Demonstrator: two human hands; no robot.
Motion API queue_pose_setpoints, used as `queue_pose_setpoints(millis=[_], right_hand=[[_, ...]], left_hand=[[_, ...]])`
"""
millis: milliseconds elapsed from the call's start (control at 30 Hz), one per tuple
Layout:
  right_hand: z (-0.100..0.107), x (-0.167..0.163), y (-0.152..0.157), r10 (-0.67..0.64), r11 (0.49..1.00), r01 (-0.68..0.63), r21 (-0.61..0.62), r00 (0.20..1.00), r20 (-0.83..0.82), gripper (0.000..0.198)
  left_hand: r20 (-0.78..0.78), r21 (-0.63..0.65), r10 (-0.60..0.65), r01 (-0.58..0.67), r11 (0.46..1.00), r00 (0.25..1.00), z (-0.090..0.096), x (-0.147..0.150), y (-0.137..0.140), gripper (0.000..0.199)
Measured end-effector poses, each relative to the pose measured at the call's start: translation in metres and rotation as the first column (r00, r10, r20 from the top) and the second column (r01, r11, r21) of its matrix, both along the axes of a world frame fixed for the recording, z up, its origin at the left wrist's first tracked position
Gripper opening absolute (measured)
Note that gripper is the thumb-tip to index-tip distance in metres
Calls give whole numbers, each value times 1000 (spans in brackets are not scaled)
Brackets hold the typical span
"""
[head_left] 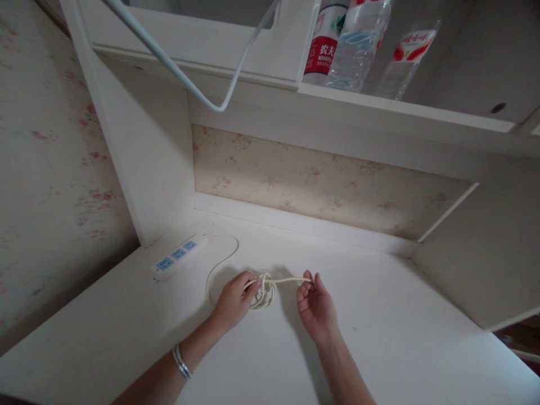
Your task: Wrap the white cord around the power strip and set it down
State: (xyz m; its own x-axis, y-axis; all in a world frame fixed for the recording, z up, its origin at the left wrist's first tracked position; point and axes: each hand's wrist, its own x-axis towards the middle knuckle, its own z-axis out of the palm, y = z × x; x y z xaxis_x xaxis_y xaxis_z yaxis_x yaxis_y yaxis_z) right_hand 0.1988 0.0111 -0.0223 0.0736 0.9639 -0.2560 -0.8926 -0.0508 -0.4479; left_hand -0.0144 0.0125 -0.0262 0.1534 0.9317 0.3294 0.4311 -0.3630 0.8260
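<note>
Head view, both hands over white desk (363,349). Cream cord (265,298) in a looped bundle, between the hands, right at the left fingertips. Left hand (234,297): thumb and fingers closed on the bundle's left side, gripping cord; most loops stick out past the fingertips toward the right hand. Whether the bundle touches the desk, can't tell. Right hand (317,309): palm turned up, thumb and forefinger pinching a single strand, other fingers loosely curled, not on the bundle. That strand runs nearly straight from the bundle to the right fingertips; what's inside the pinch, too small to tell. Bundle just beside left fingers, apart from right ones. Another stretch of cord curves over the desk from power strip (179,257), dropping out of sight by the left hand. Strip lies left of and beyond that hand, not touching. Silver bangles (181,360) on left wrist.
</note>
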Motion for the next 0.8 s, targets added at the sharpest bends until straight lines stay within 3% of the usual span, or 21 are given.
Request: queue_pose_setpoints(millis=[100,267,433,667,800], right_hand=[[-2,23,7,-69,997,66,-40,995,-72,21],[-6,30,10,-151,985,149,-91,989,-8,30],[-8,13,10,-183,982,160,101,942,281,13],[-4,-15,0,-45,986,-40,165,877,479,25],[-5,-32,-5,35,968,-187,168,762,647,34]], left_hand=[[-57,48,62,-60,997,996,-1,1,0,27],[-120,72,113,-104,992,986,-1,0,0,27],[-136,58,66,-59,997,988,4,-4,-2,26],[-74,49,-22,26,998,997,5,-3,-3,19],[-70,48,5,-1,999,998,6,-3,0,17]])
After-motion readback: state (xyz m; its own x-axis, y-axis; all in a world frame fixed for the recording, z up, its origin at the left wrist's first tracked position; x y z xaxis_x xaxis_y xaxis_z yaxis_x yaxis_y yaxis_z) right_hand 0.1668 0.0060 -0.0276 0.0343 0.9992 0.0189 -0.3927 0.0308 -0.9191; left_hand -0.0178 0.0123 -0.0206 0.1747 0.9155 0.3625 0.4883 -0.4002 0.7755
